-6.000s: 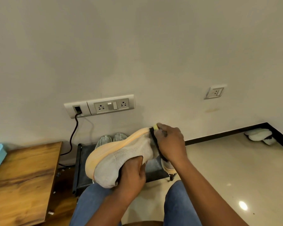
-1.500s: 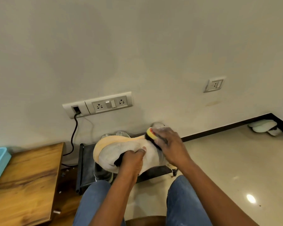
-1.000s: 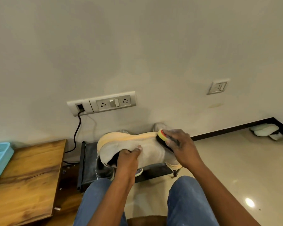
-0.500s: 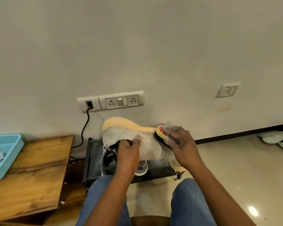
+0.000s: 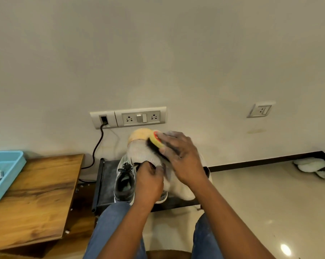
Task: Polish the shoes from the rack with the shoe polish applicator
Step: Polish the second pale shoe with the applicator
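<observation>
A white knit shoe with a pale orange sole (image 5: 142,146) is held up above the black shoe rack (image 5: 105,186), one end pointing up toward the wall. My left hand (image 5: 148,182) grips it at the collar from below. My right hand (image 5: 180,156) holds a yellow shoe polish applicator (image 5: 156,142) with dark bristles pressed against the shoe's upper side. A grey lace-up sneaker (image 5: 125,182) stands on the rack behind my left hand. The far end of the held shoe is hidden behind my right hand.
A wooden table (image 5: 32,199) stands at the left with a light blue tray (image 5: 4,172) on it. A black cable (image 5: 97,146) hangs from the wall socket strip (image 5: 128,117). White slippers (image 5: 311,165) lie by the far right wall. My knees in jeans fill the bottom.
The shoe has tipped from lying sideways to standing more upright. The applicator has moved up toward the sole end. The view has shifted a little to the left.
</observation>
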